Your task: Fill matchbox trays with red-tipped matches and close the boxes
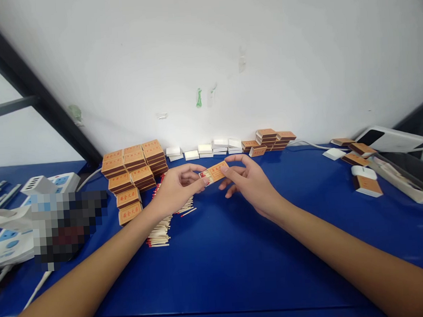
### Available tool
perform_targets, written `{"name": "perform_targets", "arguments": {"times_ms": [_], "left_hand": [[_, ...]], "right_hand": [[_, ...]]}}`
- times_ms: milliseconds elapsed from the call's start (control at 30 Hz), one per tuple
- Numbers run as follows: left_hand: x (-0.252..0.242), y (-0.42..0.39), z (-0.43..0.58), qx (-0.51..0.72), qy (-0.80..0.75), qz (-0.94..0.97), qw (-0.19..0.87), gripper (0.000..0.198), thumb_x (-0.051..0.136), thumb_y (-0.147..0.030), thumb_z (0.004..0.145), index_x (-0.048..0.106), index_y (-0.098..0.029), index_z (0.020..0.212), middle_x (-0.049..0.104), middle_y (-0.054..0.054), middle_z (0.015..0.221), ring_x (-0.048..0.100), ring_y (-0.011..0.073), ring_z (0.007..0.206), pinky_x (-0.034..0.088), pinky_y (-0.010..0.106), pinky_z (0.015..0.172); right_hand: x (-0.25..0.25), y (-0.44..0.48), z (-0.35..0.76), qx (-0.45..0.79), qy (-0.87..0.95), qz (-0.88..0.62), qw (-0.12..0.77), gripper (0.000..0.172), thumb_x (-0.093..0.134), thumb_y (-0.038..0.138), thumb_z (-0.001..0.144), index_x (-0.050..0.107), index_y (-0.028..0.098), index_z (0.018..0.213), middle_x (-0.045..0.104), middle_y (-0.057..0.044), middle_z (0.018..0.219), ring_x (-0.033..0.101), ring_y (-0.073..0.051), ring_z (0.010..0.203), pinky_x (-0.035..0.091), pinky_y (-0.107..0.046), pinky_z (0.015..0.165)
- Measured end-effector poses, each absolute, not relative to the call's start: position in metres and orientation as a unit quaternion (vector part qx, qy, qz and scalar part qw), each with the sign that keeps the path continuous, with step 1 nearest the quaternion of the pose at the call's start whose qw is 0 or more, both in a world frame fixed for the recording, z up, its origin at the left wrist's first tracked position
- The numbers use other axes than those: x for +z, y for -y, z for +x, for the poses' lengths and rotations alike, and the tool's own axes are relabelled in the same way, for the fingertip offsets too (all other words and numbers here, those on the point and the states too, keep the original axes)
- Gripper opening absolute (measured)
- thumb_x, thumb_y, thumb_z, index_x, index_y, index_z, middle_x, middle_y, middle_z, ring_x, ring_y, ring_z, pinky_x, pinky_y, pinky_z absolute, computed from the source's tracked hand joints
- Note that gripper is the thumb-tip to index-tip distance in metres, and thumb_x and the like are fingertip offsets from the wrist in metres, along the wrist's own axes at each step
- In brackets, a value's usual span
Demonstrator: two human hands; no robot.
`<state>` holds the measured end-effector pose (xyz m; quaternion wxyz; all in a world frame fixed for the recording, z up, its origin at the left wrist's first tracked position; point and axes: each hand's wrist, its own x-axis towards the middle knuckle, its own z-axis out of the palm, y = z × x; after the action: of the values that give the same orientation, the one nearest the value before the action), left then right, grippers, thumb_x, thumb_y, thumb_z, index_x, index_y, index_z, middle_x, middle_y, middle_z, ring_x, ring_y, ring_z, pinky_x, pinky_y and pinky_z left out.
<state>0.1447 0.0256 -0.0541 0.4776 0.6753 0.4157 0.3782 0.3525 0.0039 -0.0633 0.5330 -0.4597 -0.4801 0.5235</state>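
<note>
Blue counter (231, 253) is running up to a white wall (227, 57), which is scuffed and marked. Power strips (8, 238) are lying at the far left, and a white device (389, 139) is sitting at the far right. Orange boxes (135, 168) are standing stacked at left near the wall. A smaller stack (269, 139) is sitting further right, with white trays (204, 151) lined up between the two. Loose matches (165, 228) are lying heaped under the left wrist.

Both forearms are reaching in from the near edge. The matchbox (215, 171) is hanging above the counter's middle, between the hands. Its tray is sliding partly out leftward, showing red match heads. Left hand (177, 187) is pinching the tray end, fingers closed on it. Right hand (250, 182) is gripping the sleeve end with thumb and fingertips, other fingers curling below.
</note>
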Motion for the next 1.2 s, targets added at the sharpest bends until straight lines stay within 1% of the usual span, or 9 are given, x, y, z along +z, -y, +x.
{"name": "perform_targets", "arguments": {"times_ms": [100, 267, 400, 633, 767, 867, 967, 1100, 1200], "left_hand": [[-0.052, -0.024, 0.146, 0.378, -0.406, 0.678, 0.482, 0.04, 0.083, -0.039, 0.081, 0.071, -0.019, 0.113, 0.076, 0.005, 0.086, 0.073, 0.0176, 0.078, 0.062, 0.033, 0.077], [-0.054, -0.023, 0.146, 0.389, -0.385, 0.67, 0.502, 0.044, 0.084, -0.035, 0.08, 0.07, -0.018, 0.118, 0.078, 0.004, 0.086, 0.074, 0.0179, 0.081, 0.061, 0.034, 0.082], [-0.054, -0.023, 0.146, 0.39, -0.379, 0.664, 0.514, 0.053, 0.086, -0.034, 0.078, 0.069, -0.017, 0.125, 0.077, 0.002, 0.081, 0.074, 0.0174, 0.078, 0.06, 0.032, 0.081], [-0.05, -0.023, 0.143, 0.405, -0.378, 0.691, 0.464, 0.05, 0.087, -0.04, 0.077, 0.073, -0.018, 0.119, 0.076, 0.002, 0.077, 0.071, 0.0169, 0.069, 0.057, 0.029, 0.068], [-0.049, -0.024, 0.141, 0.404, -0.375, 0.707, 0.443, 0.044, 0.085, -0.045, 0.079, 0.074, -0.019, 0.114, 0.076, 0.003, 0.078, 0.071, 0.0171, 0.071, 0.057, 0.029, 0.066], [-0.048, -0.024, 0.139, 0.4, -0.387, 0.751, 0.355, 0.037, 0.083, -0.043, 0.081, 0.076, -0.02, 0.109, 0.076, 0.002, 0.081, 0.07, 0.015, 0.07, 0.056, 0.027, 0.066], [-0.048, -0.022, 0.137, 0.392, -0.373, 0.82, 0.186, 0.03, 0.08, -0.036, 0.084, 0.076, -0.021, 0.11, 0.077, 0.001, 0.086, 0.07, 0.0152, 0.075, 0.056, 0.027, 0.073], [-0.048, -0.019, 0.135, 0.357, -0.342, 0.869, -0.002, 0.03, 0.074, -0.036, 0.09, 0.073, -0.018, 0.114, 0.078, 0.006, 0.095, 0.071, 0.0194, 0.082, 0.055, 0.032, 0.078], [-0.042, -0.018, 0.134, 0.312, -0.34, 0.885, -0.061, 0.03, 0.072, -0.039, 0.092, 0.072, -0.017, 0.113, 0.077, 0.008, 0.094, 0.07, 0.0224, 0.083, 0.054, 0.035, 0.078]], "right_hand": [[-0.061, -0.004, 0.353, 0.516, 0.485, -0.455, 0.54, 0.064, 0.082, 0.052, 0.081, 0.05, 0.024, 0.129, 0.074, -0.002, 0.087, 0.071, -0.018, 0.068, 0.06, -0.029, 0.052], [-0.059, -0.001, 0.352, 0.518, 0.519, -0.434, 0.523, 0.058, 0.073, 0.052, 0.09, 0.06, 0.022, 0.137, 0.074, -0.007, 0.098, 0.07, -0.018, 0.075, 0.061, -0.029, 0.054], [-0.06, 0.007, 0.346, 0.528, 0.575, -0.416, 0.467, 0.062, 0.06, 0.054, 0.099, 0.052, 0.023, 0.152, 0.071, -0.008, 0.099, 0.07, -0.018, 0.079, 0.06, -0.027, 0.051], [-0.061, 0.01, 0.345, 0.537, 0.63, -0.375, 0.417, 0.055, 0.049, 0.059, 0.103, 0.06, 0.026, 0.145, 0.07, -0.01, 0.108, 0.069, -0.019, 0.085, 0.06, -0.026, 0.052], [-0.065, 0.011, 0.346, 0.507, 0.651, -0.384, 0.416, 0.06, 0.046, 0.062, 0.103, 0.054, 0.026, 0.15, 0.07, -0.01, 0.108, 0.07, -0.02, 0.086, 0.059, -0.028, 0.053], [-0.068, 0.009, 0.349, 0.438, 0.658, -0.435, 0.431, 0.063, 0.045, 0.063, 0.103, 0.05, 0.023, 0.152, 0.07, -0.007, 0.094, 0.068, -0.019, 0.079, 0.057, -0.028, 0.055], [-0.069, 0.006, 0.352, 0.391, 0.682, -0.44, 0.435, 0.058, 0.041, 0.062, 0.105, 0.058, 0.022, 0.144, 0.068, -0.004, 0.086, 0.064, -0.017, 0.071, 0.053, -0.027, 0.053], [-0.066, 0.006, 0.351, 0.394, 0.698, -0.412, 0.433, 0.053, 0.042, 0.06, 0.106, 0.061, 0.022, 0.138, 0.068, -0.005, 0.088, 0.064, -0.017, 0.074, 0.05, -0.027, 0.054], [-0.061, 0.009, 0.348, 0.424, 0.674, -0.416, 0.439, 0.058, 0.047, 0.061, 0.103, 0.056, 0.018, 0.142, 0.07, -0.005, 0.086, 0.064, -0.018, 0.073, 0.048, -0.027, 0.051]]}}
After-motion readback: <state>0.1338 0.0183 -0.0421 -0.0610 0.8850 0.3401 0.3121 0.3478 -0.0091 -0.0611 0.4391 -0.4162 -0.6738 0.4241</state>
